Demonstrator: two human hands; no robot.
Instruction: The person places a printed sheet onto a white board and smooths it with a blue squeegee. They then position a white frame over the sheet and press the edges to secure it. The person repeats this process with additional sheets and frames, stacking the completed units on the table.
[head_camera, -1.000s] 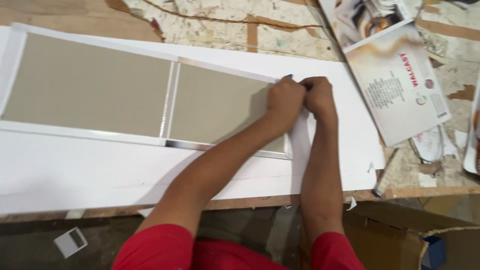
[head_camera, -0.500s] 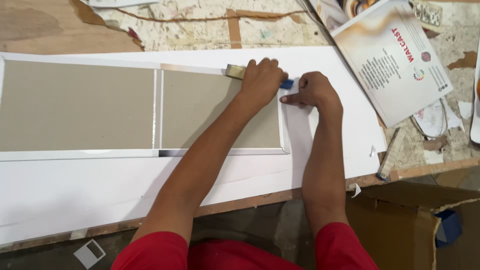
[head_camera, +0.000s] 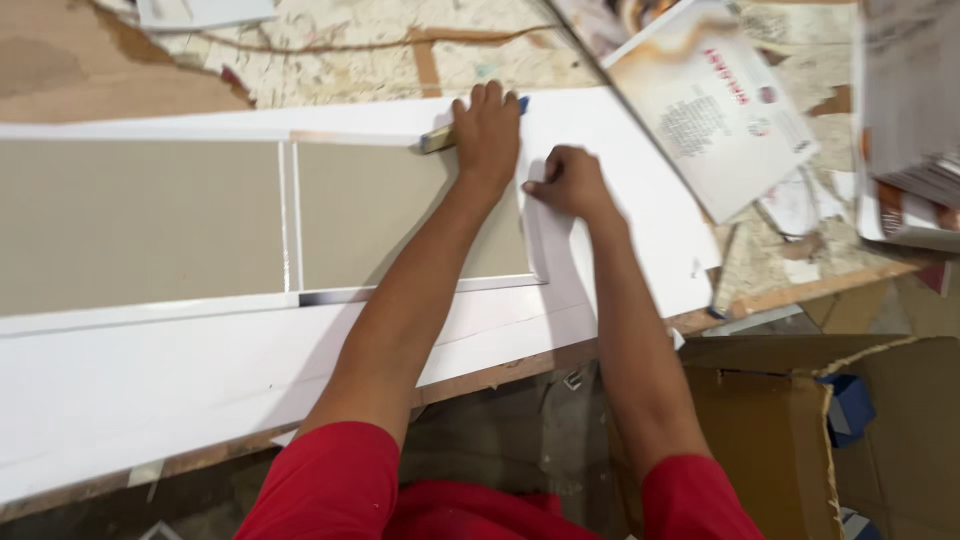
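The left hand (head_camera: 487, 128) lies palm-down, fingers together, at the upper middle of the frame, pressing a narrow yellowish tool with a blue end (head_camera: 440, 137) flat against the top edge of the right-hand beige rectangular panel (head_camera: 400, 215). The right hand (head_camera: 568, 183), just right of centre, is curled with its fingertips pinched together on the white frame strip (head_camera: 537, 235) at that panel's right edge; what it pinches, if anything, I cannot tell.

Both panels — the other, a longer beige panel (head_camera: 140, 225), fills the left of the frame — sit on a long white board (head_camera: 200, 370) that overhangs the table's lower edge. Judging from this, a heavy lean could tip or slide the board, and a slipping tool could gouge the panel or shift the strip out of line.
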